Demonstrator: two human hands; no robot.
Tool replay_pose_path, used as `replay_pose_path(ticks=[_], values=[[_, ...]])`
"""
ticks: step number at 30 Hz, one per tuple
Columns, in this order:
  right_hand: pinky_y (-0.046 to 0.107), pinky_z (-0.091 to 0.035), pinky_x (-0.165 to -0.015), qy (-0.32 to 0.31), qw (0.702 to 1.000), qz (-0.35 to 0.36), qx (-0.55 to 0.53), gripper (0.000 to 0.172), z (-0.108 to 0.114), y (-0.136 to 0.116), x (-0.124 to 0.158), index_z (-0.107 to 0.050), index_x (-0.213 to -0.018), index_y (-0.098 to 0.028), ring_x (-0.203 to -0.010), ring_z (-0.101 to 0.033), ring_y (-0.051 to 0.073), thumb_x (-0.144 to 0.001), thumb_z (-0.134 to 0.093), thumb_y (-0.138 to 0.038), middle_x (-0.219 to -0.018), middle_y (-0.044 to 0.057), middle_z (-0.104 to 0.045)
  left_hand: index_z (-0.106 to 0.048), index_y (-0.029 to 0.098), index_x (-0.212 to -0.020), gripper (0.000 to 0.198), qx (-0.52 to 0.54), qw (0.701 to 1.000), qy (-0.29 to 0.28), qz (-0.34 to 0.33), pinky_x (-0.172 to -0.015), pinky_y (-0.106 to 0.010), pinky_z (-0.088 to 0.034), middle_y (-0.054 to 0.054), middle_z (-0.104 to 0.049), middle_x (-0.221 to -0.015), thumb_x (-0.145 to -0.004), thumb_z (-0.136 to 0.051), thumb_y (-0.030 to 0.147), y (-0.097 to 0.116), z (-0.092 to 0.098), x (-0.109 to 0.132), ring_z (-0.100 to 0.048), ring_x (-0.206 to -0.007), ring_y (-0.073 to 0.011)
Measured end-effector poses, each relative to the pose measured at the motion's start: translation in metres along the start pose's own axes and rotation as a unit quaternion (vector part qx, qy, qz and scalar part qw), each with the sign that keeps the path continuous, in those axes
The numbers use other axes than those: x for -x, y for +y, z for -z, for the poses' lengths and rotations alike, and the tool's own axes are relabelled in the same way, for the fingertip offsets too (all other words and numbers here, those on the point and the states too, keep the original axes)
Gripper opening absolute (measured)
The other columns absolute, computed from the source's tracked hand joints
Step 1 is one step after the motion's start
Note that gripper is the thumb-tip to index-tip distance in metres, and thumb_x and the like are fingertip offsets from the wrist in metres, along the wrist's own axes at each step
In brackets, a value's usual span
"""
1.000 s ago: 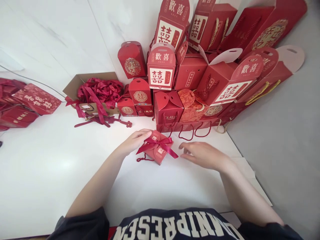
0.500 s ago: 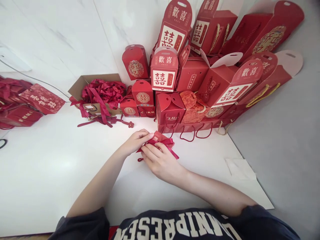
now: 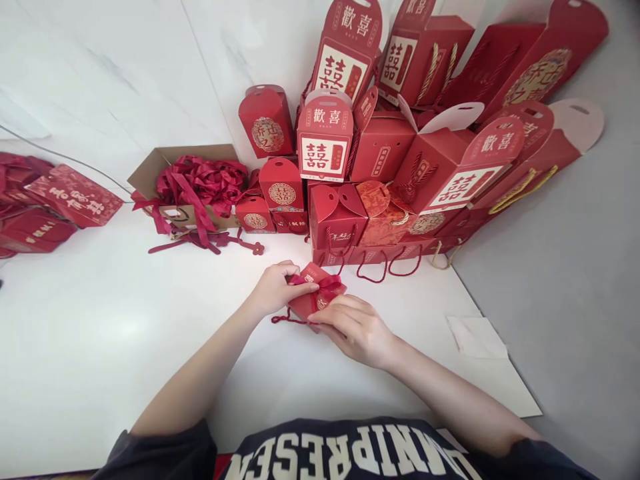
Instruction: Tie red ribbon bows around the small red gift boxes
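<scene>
Gripping the red gift box (image 3: 301, 307), left hand (image 3: 275, 290) by its ribbon bow (image 3: 327, 285), right hand (image 3: 353, 330) shifted lower along its edge.

- White desk (image 3: 100, 360), seen from above
- Ribbon-tied red gift box (image 3: 302, 305), front and center
- Cardboard carton (image 3: 150, 167) of red ribbon, loose ribbon (image 3: 200, 245) alongside
- Stacked red gift boxes (image 3: 330, 217) at back
- Red gift packets (image 3: 75, 197), far left
- White paper sheet (image 3: 475, 337), right

1. The white table (image 3: 110, 347) lets a hand pass left of the left hand (image 3: 275, 290).
2. The small red gift box (image 3: 313, 300) fills the gap up to the right hand (image 3: 355, 330).
3. Stacked red gift boxes (image 3: 334, 217) block the way ahead; red cords (image 3: 373, 270) along their base seem low enough to cross.
</scene>
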State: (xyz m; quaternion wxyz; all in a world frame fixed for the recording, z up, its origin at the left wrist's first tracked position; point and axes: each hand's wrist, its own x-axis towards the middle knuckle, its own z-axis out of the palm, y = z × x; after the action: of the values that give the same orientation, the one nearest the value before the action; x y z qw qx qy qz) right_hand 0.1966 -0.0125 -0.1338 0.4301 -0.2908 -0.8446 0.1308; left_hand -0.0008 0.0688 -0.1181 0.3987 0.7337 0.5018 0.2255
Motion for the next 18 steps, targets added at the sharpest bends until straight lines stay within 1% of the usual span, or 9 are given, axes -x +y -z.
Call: replay_pose_path(ticks=[2,4,7,9,11,13,14,16,18], values=[[0.032,-0.051,-0.074,-0.004,1.0,0.011,-0.007,0.021,-0.002,-0.001,0.004,-0.061,-0.107,-0.017,-0.082,-0.064,0.017,-0.088,-0.058,-0.008,-0.091,0.006,-0.072,-0.042,0.016,-0.057,0.048,-0.01,1.0,-0.001,-0.005,-0.059,-0.026,-0.034,0.003,-0.043,-0.071,-0.074,-0.069,0.052,-0.001,-0.002,0.0,-0.044,-0.061,-0.0106],[0.032,-0.05,-0.072,-0.028,0.999,0.017,-0.015,0.02,-0.002,-0.003,0.005,-0.061,-0.106,-0.017,-0.082,-0.064,0.018,-0.088,-0.058,-0.008,-0.091,0.005,-0.073,-0.042,0.016,-0.057,0.048,-0.027,1.0,0.004,-0.01,-0.059,-0.026,-0.034,0.003,-0.043,-0.071,-0.073,-0.069,0.053,0.0,-0.003,0.001,-0.044,-0.062,-0.0111],[0.031,-0.05,-0.071,-0.098,0.993,0.024,-0.066,0.018,0.006,-0.007,0.001,-0.061,-0.108,-0.018,-0.078,-0.063,0.017,-0.09,-0.059,-0.015,-0.088,0.004,-0.072,-0.041,0.017,-0.059,0.049,-0.072,0.997,0.009,-0.014,-0.058,-0.026,-0.033,0.003,-0.043,-0.07,-0.072,-0.069,0.055,0.005,-0.001,0.004,-0.044,-0.061,-0.0114],[0.03,-0.05,-0.075,-0.118,0.985,0.003,-0.126,0.018,0.016,-0.008,-0.004,-0.061,-0.107,-0.019,-0.08,-0.063,0.016,-0.089,-0.062,-0.021,-0.089,0.004,-0.072,-0.042,0.018,-0.061,0.049,-0.112,0.993,0.004,-0.019,-0.058,-0.025,-0.033,0.003,-0.044,-0.072,-0.07,-0.069,0.057,0.01,0.003,0.008,-0.044,-0.062,-0.0118],[0.031,-0.049,-0.082,-0.084,0.982,-0.07,-0.152,0.017,0.025,-0.003,-0.01,-0.061,-0.106,-0.021,-0.087,-0.063,0.016,-0.089,-0.063,-0.025,-0.096,0.004,-0.071,-0.042,0.018,-0.062,0.051,-0.154,0.988,-0.003,-0.031,-0.059,-0.025,-0.033,0.003,-0.044,-0.072,-0.068,-0.07,0.06,0.015,0.007,0.012,-0.044,-0.062,-0.0121],[0.035,-0.047,-0.089,-0.028,0.976,-0.175,-0.126,0.018,0.031,0.008,-0.015,-0.06,-0.108,-0.022,-0.096,-0.06,0.018,-0.091,-0.06,-0.029,-0.104,0.006,-0.068,-0.042,0.018,-0.063,0.052,-0.187,0.981,-0.01,-0.046,-0.06,-0.026,-0.033,0.003,-0.044,-0.073,-0.066,-0.071,0.062,0.018,0.011,0.014,-0.044,-0.062,-0.0122],[0.037,-0.046,-0.091,-0.009,0.968,-0.223,-0.11,0.02,0.033,0.016,-0.016,-0.059,-0.109,-0.022,-0.101,-0.059,0.019,-0.091,-0.059,-0.032,-0.108,0.007,-0.066,-0.042,0.018,-0.063,0.053,-0.199,0.979,-0.012,-0.051,-0.061,-0.026,-0.034,0.003,-0.044,-0.073,-0.065,-0.071,0.063,0.02,0.012,0.015,-0.044,-0.062,-0.0122],[0.04,-0.044,-0.094,-0.009,0.949,-0.292,-0.122,0.022,0.031,0.031,-0.017,-0.059,-0.107,-0.022,-0.109,-0.056,0.021,-0.091,-0.058,-0.037,-0.116,0.009,-0.063,-0.042,0.018,-0.063,0.055,-0.217,0.974,-0.017,-0.057,-0.061,-0.026,-0.034,0.003,-0.043,-0.073,-0.064,-0.071,0.065,0.021,0.015,0.016,-0.043,-0.062,-0.0125],[0.041,-0.043,-0.097,-0.037,0.926,-0.323,-0.191,0.02,0.027,0.045,-0.016,-0.061,-0.096,-0.021,-0.115,-0.055,0.022,-0.089,-0.06,-0.04,-0.123,0.009,-0.059,-0.043,0.018,-0.062,0.055,-0.238,0.969,-0.021,-0.061,-0.062,-0.026,-0.034,0.002,-0.044,-0.073,-0.065,-0.07,0.066,0.021,0.016,0.016,-0.044,-0.064,-0.0137]])
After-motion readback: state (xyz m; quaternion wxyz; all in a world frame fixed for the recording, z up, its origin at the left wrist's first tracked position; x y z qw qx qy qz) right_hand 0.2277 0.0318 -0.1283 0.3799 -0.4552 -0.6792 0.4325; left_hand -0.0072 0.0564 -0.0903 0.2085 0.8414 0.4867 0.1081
